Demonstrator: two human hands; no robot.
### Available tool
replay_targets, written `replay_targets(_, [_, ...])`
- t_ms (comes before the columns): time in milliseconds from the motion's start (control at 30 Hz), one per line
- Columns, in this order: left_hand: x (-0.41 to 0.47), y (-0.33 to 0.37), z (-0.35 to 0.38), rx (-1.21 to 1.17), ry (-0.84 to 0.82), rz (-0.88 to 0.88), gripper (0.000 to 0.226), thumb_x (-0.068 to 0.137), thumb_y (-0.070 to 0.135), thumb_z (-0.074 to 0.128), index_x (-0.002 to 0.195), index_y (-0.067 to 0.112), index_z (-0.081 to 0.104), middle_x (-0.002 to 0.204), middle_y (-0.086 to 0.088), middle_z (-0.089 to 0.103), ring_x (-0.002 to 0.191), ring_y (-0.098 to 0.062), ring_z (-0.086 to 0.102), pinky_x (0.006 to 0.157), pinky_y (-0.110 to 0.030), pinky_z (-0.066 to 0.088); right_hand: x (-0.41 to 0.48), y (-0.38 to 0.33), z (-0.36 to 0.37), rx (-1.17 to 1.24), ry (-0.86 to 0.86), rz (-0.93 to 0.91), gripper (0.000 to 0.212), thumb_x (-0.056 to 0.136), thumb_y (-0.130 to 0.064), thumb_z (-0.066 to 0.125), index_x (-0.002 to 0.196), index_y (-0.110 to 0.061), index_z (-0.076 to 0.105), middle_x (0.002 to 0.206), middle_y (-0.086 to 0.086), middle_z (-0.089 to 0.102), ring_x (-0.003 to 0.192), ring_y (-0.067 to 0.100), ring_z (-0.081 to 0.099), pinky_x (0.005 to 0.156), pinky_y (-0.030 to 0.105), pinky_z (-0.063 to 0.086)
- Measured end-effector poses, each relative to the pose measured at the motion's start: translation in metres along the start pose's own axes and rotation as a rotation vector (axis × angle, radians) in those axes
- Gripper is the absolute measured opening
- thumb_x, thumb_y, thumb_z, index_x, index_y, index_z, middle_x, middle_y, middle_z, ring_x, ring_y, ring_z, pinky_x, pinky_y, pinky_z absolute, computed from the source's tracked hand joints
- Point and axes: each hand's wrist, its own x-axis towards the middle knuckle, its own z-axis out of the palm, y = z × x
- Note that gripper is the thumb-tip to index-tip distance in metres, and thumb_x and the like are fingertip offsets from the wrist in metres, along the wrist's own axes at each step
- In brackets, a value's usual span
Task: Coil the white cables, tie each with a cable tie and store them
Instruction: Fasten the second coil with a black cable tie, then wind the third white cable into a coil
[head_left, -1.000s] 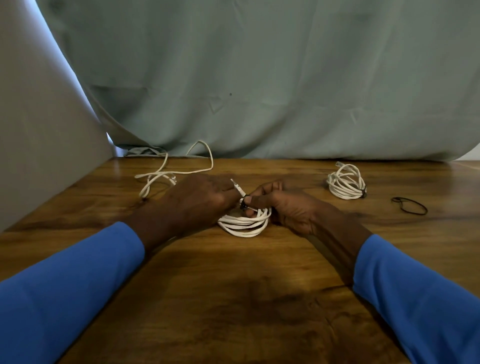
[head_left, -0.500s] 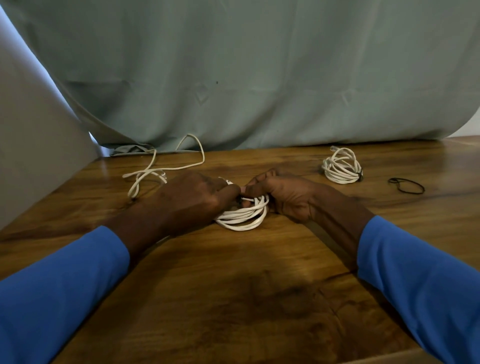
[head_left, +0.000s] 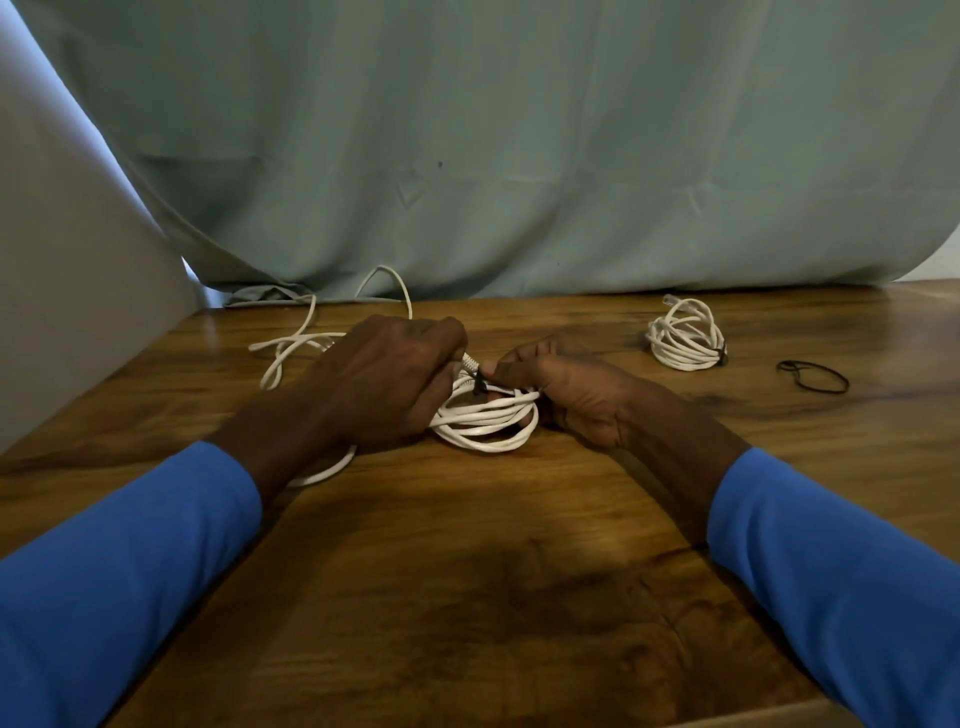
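Note:
A coil of white cable (head_left: 488, 421) lies on the wooden table (head_left: 467, 597) between my hands. My left hand (head_left: 384, 384) grips the coil's left side, with the cable's plug end poking out by the thumb. My right hand (head_left: 566, 389) pinches a black cable tie (head_left: 478, 383) wrapped around the top of the coil. A second white coil (head_left: 685, 343), bound with a black tie, sits at the back right. A loose, uncoiled white cable (head_left: 311, 338) trails at the back left, partly behind my left hand.
A spare black cable tie (head_left: 813, 375) lies on the table at the far right. A pale green curtain (head_left: 519, 156) hangs along the table's back edge. A grey panel (head_left: 67, 286) stands at the left.
My hands have stayed on the coil and tie, with small shifts of the fingers. The camera has tilted, moving the scene slightly in the frame.

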Motion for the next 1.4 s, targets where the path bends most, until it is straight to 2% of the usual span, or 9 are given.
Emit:
replay_targets(200, [-0.004,-0.002,0.008,-0.195,0.054,-0.196,0.007,0.094,0.019,0.067,0.093,0.022,0.061,0.066,0.012,0.056,0.057,-0.002,0.051,0.056,-0.019,0.032,0.001,0.006,0.0,-0.073,0.025,-0.033,0.014,0.094,-0.015,0.074,0.085,-0.003,0.072,0.078,0.01,0.074,0.068,0.018,0.067,0.065,0.029,0.054])
replay_targets(500, [-0.009,0.015,0.001,-0.502,0.294,-0.52,0.014,0.094,0.032,0.072,0.103,0.026,0.065,0.092,0.015,0.072,0.08,-0.001,0.069,0.07,-0.023,0.055,-0.005,0.009,0.002,0.172,0.104,-0.106,0.008,0.095,-0.003,0.068,0.098,0.005,0.069,0.082,0.017,0.075,0.068,0.019,0.073,0.061,0.028,0.061])
replay_targets(633, [-0.009,0.022,0.0,-0.451,0.272,-0.496,0.023,0.097,0.038,0.067,0.117,0.029,0.061,0.111,0.017,0.067,0.1,-0.001,0.064,0.085,-0.035,0.057,-0.01,0.009,0.005,0.247,0.144,-0.122,0.016,0.095,-0.001,0.067,0.108,0.01,0.067,0.084,0.02,0.074,0.068,0.019,0.074,0.059,0.028,0.061])
replay_targets(833, [0.002,0.049,0.0,-0.359,0.31,-0.288,0.036,0.098,0.035,0.064,0.13,0.023,0.055,0.129,0.006,0.058,0.121,-0.015,0.054,0.099,-0.037,0.046,-0.032,0.01,0.008,0.305,0.29,-0.256,0.011,0.09,0.003,0.071,0.101,0.005,0.07,0.089,0.024,0.072,0.076,0.028,0.069,0.075,0.04,0.059])
replay_targets(967, [0.015,0.08,0.007,-0.376,0.266,-0.171,0.045,0.095,0.042,0.058,0.135,0.023,0.053,0.141,0.002,0.053,0.13,-0.023,0.052,0.103,-0.048,0.045,-0.078,0.004,-0.032,-0.218,0.58,-0.52,0.024,0.084,0.008,0.077,0.093,-0.014,0.073,0.096,0.007,0.078,0.085,0.011,0.073,0.081,0.028,0.059])
replay_targets(1067, [0.019,0.094,0.017,-0.389,0.143,-0.074,0.043,0.094,0.048,0.056,0.134,0.032,0.051,0.145,0.004,0.05,0.134,-0.022,0.049,0.106,-0.047,0.043,-0.12,0.006,-0.08,-0.674,0.794,-0.585,0.022,0.079,-0.011,0.082,0.096,-0.023,0.075,0.1,-0.01,0.078,0.097,0.004,0.071,0.086,0.021,0.054])
replay_targets(1200, [0.02,0.095,0.03,-0.369,-0.032,0.027,0.037,0.093,0.058,0.045,0.123,0.039,0.054,0.147,0.009,0.047,0.135,-0.016,0.046,0.102,-0.042,0.045,-0.168,0.011,-0.134,-0.992,1.079,-0.526,0.023,0.078,-0.012,0.085,0.095,-0.025,0.077,0.092,-0.024,0.064,0.097,0.011,0.063,0.084,0.032,0.049])
replay_targets(1267, [0.021,0.092,0.033,-0.394,-0.081,0.01,0.037,0.091,0.061,0.04,0.117,0.04,0.056,0.144,0.012,0.047,0.134,-0.012,0.045,0.1,-0.038,0.046,-0.183,0.018,-0.153,-1.081,1.158,-0.435,0.025,0.078,-0.012,0.086,0.097,-0.025,0.076,0.095,-0.014,0.058,0.1,0.02,0.061,0.082,0.03,0.045])
replay_targets(1400, [0.021,0.089,0.036,-0.399,-0.146,-0.04,0.034,0.091,0.064,0.039,0.106,0.041,0.059,0.141,0.014,0.048,0.132,-0.009,0.044,0.096,-0.035,0.048,-0.193,0.041,-0.17,-1.144,1.09,-0.156,0.025,0.078,-0.028,0.087,0.097,-0.031,0.072,0.108,-0.001,0.058,0.093,0.014,0.058,0.077,0.028,0.047])
